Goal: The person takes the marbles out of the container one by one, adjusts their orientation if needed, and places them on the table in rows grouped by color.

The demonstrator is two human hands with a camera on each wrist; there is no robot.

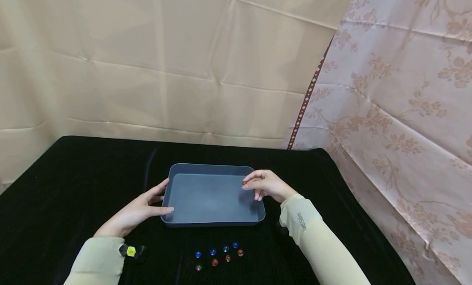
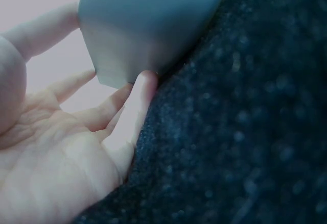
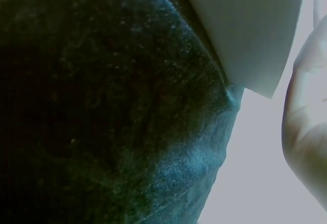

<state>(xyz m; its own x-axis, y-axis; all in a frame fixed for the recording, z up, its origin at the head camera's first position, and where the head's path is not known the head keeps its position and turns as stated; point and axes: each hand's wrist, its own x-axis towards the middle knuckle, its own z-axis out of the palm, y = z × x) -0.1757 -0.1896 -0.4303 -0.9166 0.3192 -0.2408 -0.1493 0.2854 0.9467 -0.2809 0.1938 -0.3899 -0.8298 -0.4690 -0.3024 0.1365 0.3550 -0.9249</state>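
A grey-blue rectangular tray lies on a black cloth. My left hand holds its left side, thumb over the rim and fingers along the outer wall; the left wrist view shows fingertips against that wall. Above the tray's right part, my right hand pinches a small reddish-brown marble between thumb and fingers. In the right wrist view only the edge of that hand appears, beside the tray's outer wall; the marble is out of sight there.
In front of the tray lie two rows of glass marbles: several blue ones behind, several reddish and brownish ones nearer. Black cloth covers the table. A beige curtain hangs behind, a floral one at right.
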